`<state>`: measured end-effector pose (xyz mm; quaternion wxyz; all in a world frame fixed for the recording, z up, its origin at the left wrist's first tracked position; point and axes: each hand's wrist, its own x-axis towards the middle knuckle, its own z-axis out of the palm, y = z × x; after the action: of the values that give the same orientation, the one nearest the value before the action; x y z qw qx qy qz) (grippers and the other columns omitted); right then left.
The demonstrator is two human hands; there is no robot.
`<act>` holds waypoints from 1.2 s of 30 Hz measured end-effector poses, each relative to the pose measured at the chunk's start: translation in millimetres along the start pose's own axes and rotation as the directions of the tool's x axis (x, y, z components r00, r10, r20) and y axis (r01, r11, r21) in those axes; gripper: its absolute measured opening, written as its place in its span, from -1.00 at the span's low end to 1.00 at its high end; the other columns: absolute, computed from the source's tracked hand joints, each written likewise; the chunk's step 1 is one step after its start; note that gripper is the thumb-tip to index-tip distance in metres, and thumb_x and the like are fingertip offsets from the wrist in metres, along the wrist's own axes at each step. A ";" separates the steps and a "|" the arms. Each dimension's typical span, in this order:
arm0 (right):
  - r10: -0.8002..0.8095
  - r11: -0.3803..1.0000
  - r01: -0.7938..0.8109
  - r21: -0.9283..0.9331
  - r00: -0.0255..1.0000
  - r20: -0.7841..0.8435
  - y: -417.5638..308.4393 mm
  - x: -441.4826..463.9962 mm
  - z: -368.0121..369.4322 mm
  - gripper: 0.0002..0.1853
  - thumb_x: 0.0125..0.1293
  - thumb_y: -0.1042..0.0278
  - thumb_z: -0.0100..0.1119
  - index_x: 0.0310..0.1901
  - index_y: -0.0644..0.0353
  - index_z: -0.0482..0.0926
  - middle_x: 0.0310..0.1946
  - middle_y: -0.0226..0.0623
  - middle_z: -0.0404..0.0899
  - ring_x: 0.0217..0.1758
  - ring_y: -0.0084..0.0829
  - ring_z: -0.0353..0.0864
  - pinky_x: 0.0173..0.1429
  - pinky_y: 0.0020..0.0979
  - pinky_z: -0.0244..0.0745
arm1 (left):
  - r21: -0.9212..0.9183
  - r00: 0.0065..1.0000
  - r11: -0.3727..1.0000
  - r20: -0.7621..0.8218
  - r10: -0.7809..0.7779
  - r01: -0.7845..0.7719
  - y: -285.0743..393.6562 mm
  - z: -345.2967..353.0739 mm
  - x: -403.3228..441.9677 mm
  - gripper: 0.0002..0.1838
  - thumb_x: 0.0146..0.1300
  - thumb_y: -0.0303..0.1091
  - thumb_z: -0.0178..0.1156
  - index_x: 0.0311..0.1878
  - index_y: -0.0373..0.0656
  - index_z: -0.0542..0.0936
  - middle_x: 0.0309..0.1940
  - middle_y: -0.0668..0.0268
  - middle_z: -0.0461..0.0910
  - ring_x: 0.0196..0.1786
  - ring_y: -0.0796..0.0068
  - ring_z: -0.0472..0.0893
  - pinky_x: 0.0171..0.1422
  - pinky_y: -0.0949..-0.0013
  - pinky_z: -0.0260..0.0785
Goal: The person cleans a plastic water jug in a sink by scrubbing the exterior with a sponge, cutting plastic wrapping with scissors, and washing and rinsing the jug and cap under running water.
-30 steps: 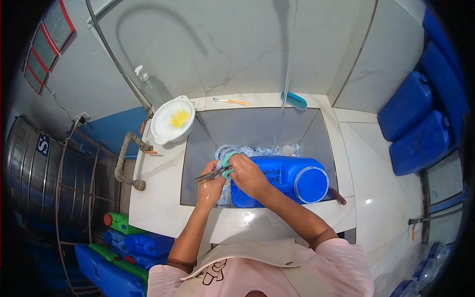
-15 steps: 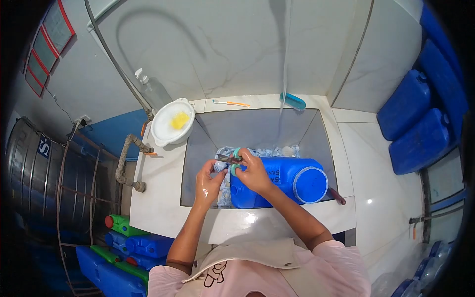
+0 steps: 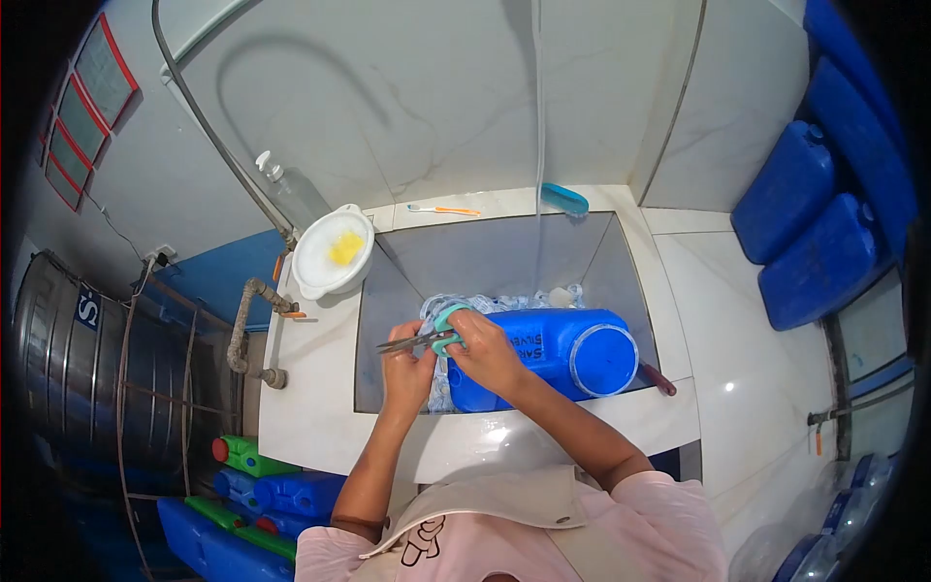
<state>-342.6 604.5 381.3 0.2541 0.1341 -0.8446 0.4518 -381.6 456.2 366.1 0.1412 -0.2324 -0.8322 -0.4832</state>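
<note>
Teal-handled scissors (image 3: 417,340) are gripped in my right hand (image 3: 488,355), above the near left part of the sink. Their blades point left and look slightly parted. My left hand (image 3: 407,380) is closed just below the blades; what its fingers hold is hidden. Beside and partly beneath my right hand, a blue jerrycan (image 3: 539,341) lies on its side in the sink (image 3: 485,247), its round end (image 3: 603,360) facing right. Several crumpled white-and-blue plastic pieces (image 3: 441,396) lie around it.
A white basin (image 3: 308,283) with suds and a yellow sponge (image 3: 345,247) stands on the left counter near a pump bottle (image 3: 287,184). A toothbrush (image 3: 443,210) and teal brush (image 3: 564,199) lie on the back ledge. Blue jerrycans (image 3: 819,262) stand right; a dark red handle (image 3: 659,379) crosses the rim.
The scissors have swung lower and to the left, with their blades now in front of my left fingers. My left hand has dropped slightly. The view has shifted a little.
</note>
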 end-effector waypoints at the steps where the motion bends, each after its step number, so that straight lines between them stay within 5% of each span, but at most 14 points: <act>1: -0.039 0.999 0.039 -0.016 0.999 -0.010 -2.5 0.3 -1.2 -0.66 -0.07 0.62 0.18 -0.19 0.27 0.37 -0.27 -0.09 0.46 -0.17 -0.07 0.48 -0.11 -0.17 0.44 | 0.000 1.000 1.000 0.000 0.000 0.000 2.1 -1.3 0.4 -0.72 0.00 -0.49 0.23 -0.16 -0.29 0.53 -0.26 0.08 0.52 -0.24 0.17 0.53 -0.23 0.26 0.37; 7: -0.022 0.999 0.020 -0.041 0.998 -0.052 -0.6 2.5 2.5 -0.67 -0.06 0.61 0.19 -0.20 0.28 0.38 -0.34 -0.10 0.48 -0.21 -0.08 0.51 -0.13 -0.20 0.46 | -0.048 0.992 0.993 0.061 -0.107 0.110 14.6 -6.4 2.4 -0.73 -0.01 -0.54 0.22 -0.17 -0.28 0.53 -0.25 0.08 0.51 -0.17 0.13 0.51 -0.14 0.23 0.37; 9: 0.028 0.999 -0.029 -0.012 0.997 -0.071 1.4 5.5 6.1 -0.69 -0.04 0.61 0.19 -0.20 0.29 0.38 -0.35 -0.09 0.48 -0.22 -0.10 0.53 -0.14 -0.23 0.47 | 0.133 0.995 0.987 0.056 0.079 -0.086 6.1 -7.1 1.6 -0.74 -0.01 -0.54 0.24 -0.20 -0.31 0.51 -0.24 0.11 0.51 -0.18 0.22 0.51 -0.08 0.29 0.36; 11: 0.362 0.869 -0.271 0.413 0.918 -0.159 7.7 12.7 9.4 -0.74 0.05 0.62 0.17 -0.20 0.30 0.39 -0.34 -0.18 0.53 -0.24 -0.30 0.60 -0.17 -0.37 0.49 | -0.001 0.994 0.997 0.073 0.083 -0.083 4.3 -6.7 4.7 -0.76 0.01 -0.56 0.24 -0.20 -0.28 0.51 -0.27 0.22 0.50 -0.19 0.37 0.49 -0.08 0.39 0.33; 13: 0.450 0.742 -0.333 0.582 0.891 -0.064 32.0 15.4 11.8 -0.78 0.11 0.62 0.14 -0.19 0.30 0.39 -0.32 -0.24 0.54 -0.22 -0.43 0.57 -0.14 -0.43 0.48 | -0.137 0.992 0.988 0.090 0.091 -0.078 1.9 -5.5 5.3 -0.76 0.03 -0.57 0.25 -0.20 -0.24 0.50 -0.30 0.33 0.50 -0.20 0.52 0.47 -0.08 0.48 0.31; 15: 0.506 0.581 -0.378 0.721 0.861 0.043 35.9 15.1 9.8 -0.81 0.17 0.61 0.11 -0.18 0.30 0.39 -0.29 -0.30 0.55 -0.20 -0.57 0.55 -0.12 -0.49 0.48 | -0.459 0.960 0.846 0.194 -0.204 0.272 -6.8 -3.1 6.5 -0.83 0.04 -0.52 0.27 -0.29 -0.19 0.50 -0.30 0.39 0.52 -0.21 0.60 0.43 -0.05 0.45 0.27; 17: 0.487 0.426 -0.423 0.799 0.852 0.192 13.0 12.1 0.4 -0.80 0.16 0.64 0.08 -0.16 0.30 0.39 -0.24 -0.35 0.55 -0.21 -0.57 0.55 -0.17 -0.51 0.49 | -0.466 0.951 0.830 0.184 -0.249 0.307 -8.5 -1.1 8.2 -0.83 0.05 -0.52 0.27 -0.28 -0.16 0.50 -0.32 0.44 0.51 -0.21 0.64 0.41 -0.04 0.48 0.26; 22: 0.442 0.734 -0.393 0.554 0.896 0.049 10.5 11.2 1.7 -0.73 0.11 0.65 0.12 -0.13 0.29 0.36 -0.23 -0.16 0.54 -0.21 -0.37 0.60 -0.15 -0.43 0.48 | -0.511 0.964 0.818 0.161 -0.212 0.265 -10.8 12.3 6.0 -0.80 0.05 -0.50 0.27 -0.25 -0.17 0.50 -0.33 0.38 0.54 -0.22 0.55 0.45 -0.01 0.46 0.25; 24: 0.428 0.830 -0.416 0.371 0.902 0.055 0.9 14.1 -3.3 -0.71 0.09 0.64 0.13 -0.13 0.29 0.36 -0.23 -0.08 0.53 -0.19 -0.27 0.61 -0.14 -0.39 0.48 | 0.083 0.997 0.996 0.062 -0.034 0.029 -7.5 8.4 8.3 -0.76 0.02 -0.45 0.31 -0.24 -0.22 0.50 -0.31 0.23 0.57 -0.22 0.36 0.49 0.00 0.41 0.26; 27: 0.184 0.966 -0.202 0.164 0.975 0.121 0.2 14.7 0.4 -0.72 0.07 0.64 0.12 -0.15 0.30 0.36 -0.23 0.04 0.50 -0.16 -0.06 0.58 -0.10 -0.27 0.46 | 0.272 0.960 0.944 0.253 0.118 -0.188 -10.5 -0.2 16.1 -0.72 0.07 -0.45 0.27 -0.17 -0.32 0.47 -0.39 0.24 0.52 -0.28 0.40 0.50 -0.12 0.43 0.32; 31: 0.278 0.929 -0.260 0.264 0.960 -0.031 27.5 33.3 0.9 -0.74 0.08 0.64 0.09 -0.15 0.33 0.37 -0.24 0.05 0.51 -0.15 0.00 0.56 -0.07 -0.20 0.45 | 0.027 0.980 0.998 0.188 -0.060 0.056 -3.3 -2.5 21.6 -0.83 0.10 -0.46 0.26 -0.25 -0.23 0.51 -0.39 0.27 0.55 -0.28 0.40 0.55 -0.12 0.40 0.36; 33: 0.336 0.912 -0.304 0.276 0.939 -0.076 33.8 35.4 2.4 -0.74 0.09 0.63 0.10 -0.15 0.34 0.37 -0.24 0.06 0.51 -0.14 0.01 0.55 -0.07 -0.19 0.44 | -0.453 0.875 0.760 0.362 -0.321 0.466 -7.8 -1.6 20.8 -0.87 0.16 -0.45 0.25 -0.24 -0.11 0.50 -0.35 0.29 0.58 -0.19 0.39 0.59 -0.05 0.34 0.41; 34: 0.321 0.925 -0.296 0.237 0.944 -0.078 33.9 36.1 5.0 -0.74 0.09 0.63 0.10 -0.15 0.36 0.37 -0.23 0.08 0.51 -0.14 0.01 0.56 -0.08 -0.19 0.45 | -0.454 0.875 0.759 0.362 -0.321 0.466 -7.9 -1.1 19.3 -0.87 0.16 -0.45 0.25 -0.24 -0.11 0.50 -0.35 0.29 0.58 -0.19 0.39 0.59 -0.05 0.34 0.41; 36: 0.304 0.939 -0.284 0.196 0.949 -0.081 37.9 38.3 8.8 -0.75 0.09 0.62 0.11 -0.15 0.37 0.37 -0.23 0.09 0.51 -0.13 0.02 0.56 -0.08 -0.18 0.45 | -0.791 0.812 0.220 0.503 -0.296 0.570 -6.5 0.1 19.1 -0.85 0.18 -0.46 0.23 -0.24 -0.03 0.48 -0.33 0.30 0.58 -0.13 0.37 0.60 0.02 0.24 0.46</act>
<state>-394.6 618.3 372.0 0.2167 0.0039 -0.7949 0.5667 -401.3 458.4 370.0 -0.2589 -0.0838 -0.4550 -0.8479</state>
